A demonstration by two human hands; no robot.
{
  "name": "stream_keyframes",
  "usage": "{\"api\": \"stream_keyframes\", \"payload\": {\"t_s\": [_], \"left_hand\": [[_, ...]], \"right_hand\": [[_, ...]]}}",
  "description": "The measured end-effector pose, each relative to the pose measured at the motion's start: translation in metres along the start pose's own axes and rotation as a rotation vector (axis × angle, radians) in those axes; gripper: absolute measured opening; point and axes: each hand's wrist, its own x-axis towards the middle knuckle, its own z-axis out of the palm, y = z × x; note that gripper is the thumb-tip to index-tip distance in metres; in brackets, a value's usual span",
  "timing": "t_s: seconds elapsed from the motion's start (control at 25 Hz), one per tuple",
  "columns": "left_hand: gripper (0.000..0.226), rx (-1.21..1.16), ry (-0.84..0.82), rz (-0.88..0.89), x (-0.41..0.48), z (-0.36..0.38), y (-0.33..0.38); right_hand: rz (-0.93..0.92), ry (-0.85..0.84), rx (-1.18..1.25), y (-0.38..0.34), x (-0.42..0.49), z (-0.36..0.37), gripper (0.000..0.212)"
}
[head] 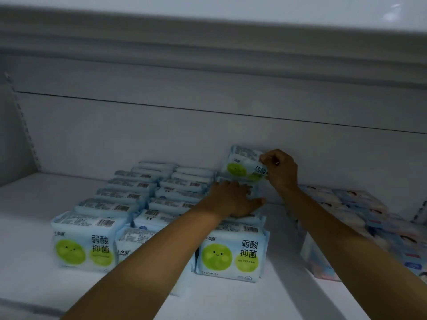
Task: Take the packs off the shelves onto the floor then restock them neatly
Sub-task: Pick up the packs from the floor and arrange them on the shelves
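Restocking seemed well along: the left hand (pixel 233 199) lay flat on the right row (pixel 231 257), the right hand (pixel 280 169) pinched another pack (pixel 242 166) behind it.

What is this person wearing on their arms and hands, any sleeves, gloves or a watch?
Both are bare: no gloves on the left hand or right hand, no sleeve, watch or bracelet on either forearm up to the frame's edge. The picture is too dim to rule out a thin ring.

Right hand (pixel 280 169) pinching raised pack (pixel 242 165), left hand (pixel 233 199) flat on shelved packs (pixel 233 255), likely pressing them
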Motion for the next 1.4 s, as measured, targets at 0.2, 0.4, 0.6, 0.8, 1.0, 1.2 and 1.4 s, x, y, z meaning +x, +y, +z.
{"api": "stream_keyframes", "payload": {"t_s": [0.2,0.4,0.6,0.8,1.0,1.2,1.4], "left_hand": [[0.072,-0.180,0.041,0.097,-0.017,-0.004,-0.008],[0.052,-0.428,0.300,0.026,-0.061,-0.075,-0.083],[0.037,-0.332,0.189,0.016,-0.099,-0.067,-0.141],[0.035,-0.333,0.257,-0.019,-0.114,-0.055,-0.164],[0.034,-0.350,0.589,0.057,-0.128,-0.057,-0.168],[0.040,-0.774,1.078,0.252,-0.129,-0.056,-0.147],[0.037,-1.173,0.988,0.089,-0.142,-0.068,-0.127]], "right_hand": [[0.131,-0.345,-0.296,0.020,-0.011,0.025,0.024],[0.030,-0.096,-0.254,-0.015,-0.009,0.012,0.023],[-0.072,-0.458,-0.274,-0.067,-0.026,0.032,0.011],[-0.295,-0.744,-0.481,-0.114,-0.072,0.069,0.024],[-0.353,-0.471,-0.529,-0.135,-0.089,0.071,0.011],[-0.349,-0.182,-0.182,-0.177,-0.077,0.023,0.013],[-0.427,-0.063,-0.068,-0.187,-0.082,0.004,0.014]]}}
